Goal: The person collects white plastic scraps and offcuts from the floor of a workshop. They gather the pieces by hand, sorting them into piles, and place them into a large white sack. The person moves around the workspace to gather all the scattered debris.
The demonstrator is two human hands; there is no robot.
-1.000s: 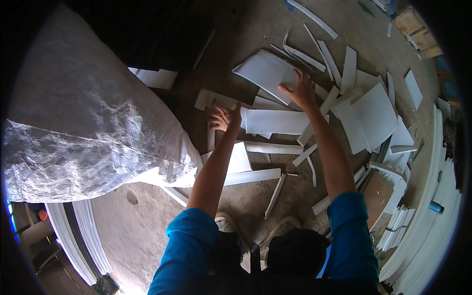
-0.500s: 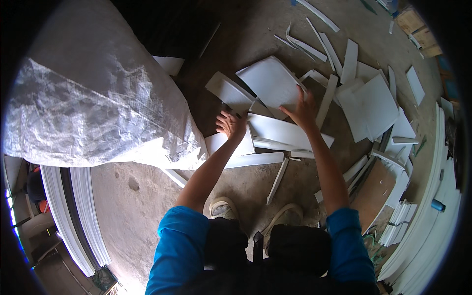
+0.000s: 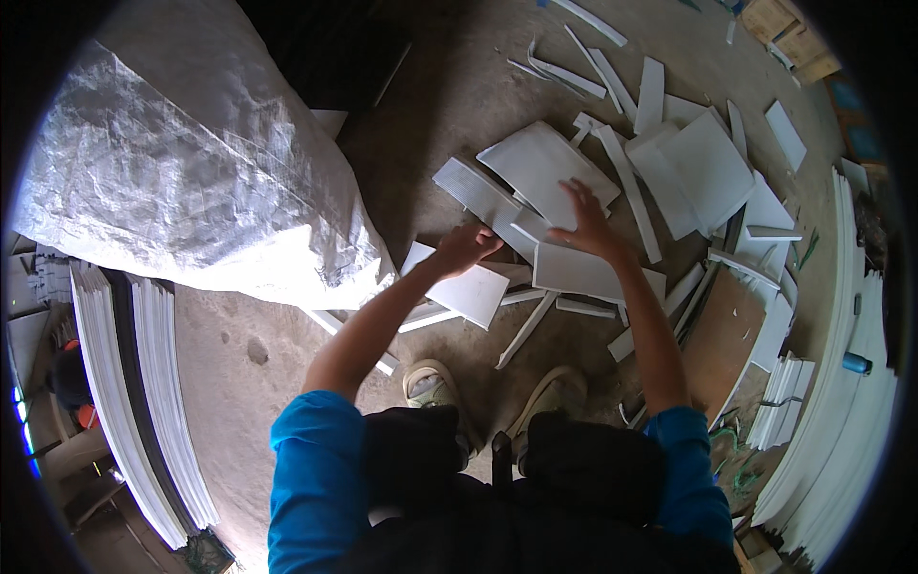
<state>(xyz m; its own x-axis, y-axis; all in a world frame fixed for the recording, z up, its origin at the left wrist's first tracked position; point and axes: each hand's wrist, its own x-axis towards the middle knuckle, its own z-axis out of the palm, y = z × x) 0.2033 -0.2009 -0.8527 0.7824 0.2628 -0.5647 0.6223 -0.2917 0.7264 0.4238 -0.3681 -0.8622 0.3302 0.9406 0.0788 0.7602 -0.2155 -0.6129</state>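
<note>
My left hand (image 3: 466, 249) is closed at the lower edge of a long white board strip (image 3: 475, 194), its fingers curled against it; part of the grip is hidden. My right hand (image 3: 588, 225) lies with fingers spread and thumb apart over a larger white sheet (image 3: 540, 163), touching its near right part. Below both hands are a short white board (image 3: 580, 272) and a squarish white piece (image 3: 469, 295). These pieces overlap in a loose pile on the floor.
A big silvery-white woven sack (image 3: 220, 182) bulges at the left. More white offcuts (image 3: 708, 172) and a brown board (image 3: 724, 335) lie to the right. Long white strips are stacked at the left (image 3: 129, 383) and right edges. My sandals (image 3: 430, 387) stand just before the pile.
My left hand has moved right and curled its fingers at the strip. The strip, large sheet and short board have shifted rightward and turned. My right hand stays spread over the sheet.
</note>
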